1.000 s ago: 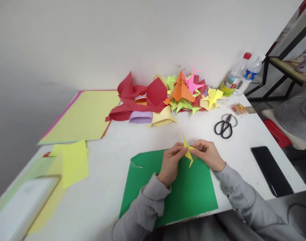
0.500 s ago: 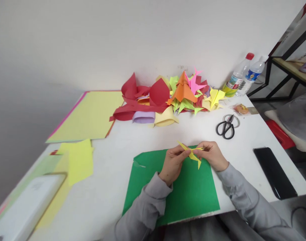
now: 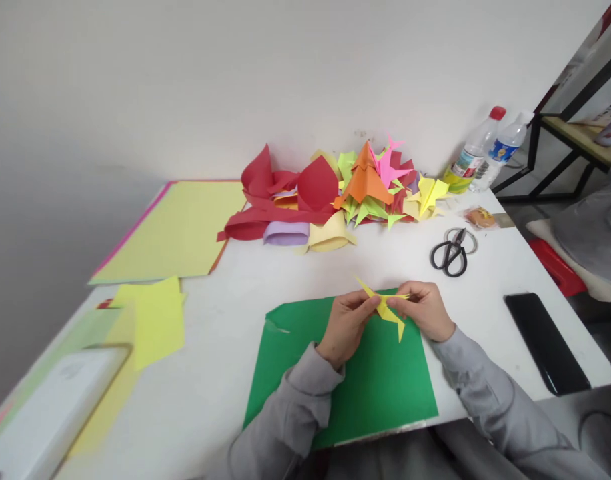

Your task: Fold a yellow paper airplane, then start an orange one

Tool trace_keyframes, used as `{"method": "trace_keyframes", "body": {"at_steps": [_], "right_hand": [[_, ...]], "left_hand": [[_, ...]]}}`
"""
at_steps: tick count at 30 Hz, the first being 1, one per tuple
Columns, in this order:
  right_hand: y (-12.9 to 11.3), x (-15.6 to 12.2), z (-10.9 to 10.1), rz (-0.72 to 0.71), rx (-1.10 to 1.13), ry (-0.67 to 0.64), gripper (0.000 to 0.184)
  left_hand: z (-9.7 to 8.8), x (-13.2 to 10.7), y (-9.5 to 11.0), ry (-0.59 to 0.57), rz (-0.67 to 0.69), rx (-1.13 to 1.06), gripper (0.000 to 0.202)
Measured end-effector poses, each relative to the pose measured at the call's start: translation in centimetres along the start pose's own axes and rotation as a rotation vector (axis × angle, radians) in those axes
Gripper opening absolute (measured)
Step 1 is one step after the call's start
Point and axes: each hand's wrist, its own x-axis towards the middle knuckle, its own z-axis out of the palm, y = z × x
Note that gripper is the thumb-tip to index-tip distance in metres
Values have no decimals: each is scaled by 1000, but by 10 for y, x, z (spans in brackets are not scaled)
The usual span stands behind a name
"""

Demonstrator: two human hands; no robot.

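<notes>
Both hands pinch a small folded yellow paper plane (image 3: 388,312) with pointed wings, held above a green sheet (image 3: 385,387). My left hand (image 3: 346,325) is closed on its left side, thumb against the index finger. On the right, my right hand (image 3: 427,309) grips the narrow end between thumb and fingers. One pointed tip sticks up past the left fingers and another hangs down toward the green sheet. Fingers cover part of the folds.
Folded paper planes (image 3: 364,180) and red paper rolls (image 3: 318,187) pile up by the wall. Black scissors (image 3: 450,255) and a phone (image 3: 546,343) lie right. Two bottles (image 3: 496,157) stand at the back. Yellow sheets (image 3: 160,320) and a white box (image 3: 50,413) are left.
The yellow paper plane has tilted slightly in my fingers, its lower tip shifting a little down and right. Both hands keep their grip in nearly the same place.
</notes>
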Motion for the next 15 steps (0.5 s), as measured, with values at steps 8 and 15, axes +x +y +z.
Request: {"method": "trace_keyframes", "body": {"at_steps": [8, 15], "right_hand": [[-2, 1, -1, -57, 89, -33, 35], [3, 0, -2, -23, 107, -52, 29]], "left_hand": [[-1, -2, -1, -34, -21, 61, 28], [1, -1, -6, -28, -6, 20, 26]]}}
